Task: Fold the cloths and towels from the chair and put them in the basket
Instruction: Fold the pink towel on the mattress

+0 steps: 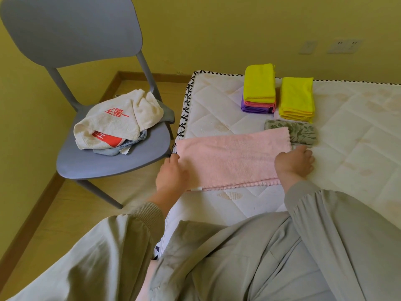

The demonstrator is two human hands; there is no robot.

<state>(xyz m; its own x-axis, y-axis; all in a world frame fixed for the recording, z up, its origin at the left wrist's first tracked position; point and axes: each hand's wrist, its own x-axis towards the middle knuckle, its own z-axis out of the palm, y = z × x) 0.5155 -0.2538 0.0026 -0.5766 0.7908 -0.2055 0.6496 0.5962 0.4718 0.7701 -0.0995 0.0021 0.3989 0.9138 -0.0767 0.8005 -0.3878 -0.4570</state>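
Note:
A pink towel (232,158) lies folded lengthwise on the white mattress (358,135). My left hand (172,174) grips its left end at the mattress edge. My right hand (295,162) holds its right end, fingers curled down onto the cloth. On the grey chair (112,164) to the left sits a crumpled cream towel with red characters (117,120) over grey cloths (130,145). No basket is in view.
At the back of the mattress stand a stack of yellow, pink and purple cloths (259,89), a folded yellow pile (296,98) and a folded green patterned cloth (303,132). The yellow wall lies behind, and the wooden floor (71,205) runs on the left.

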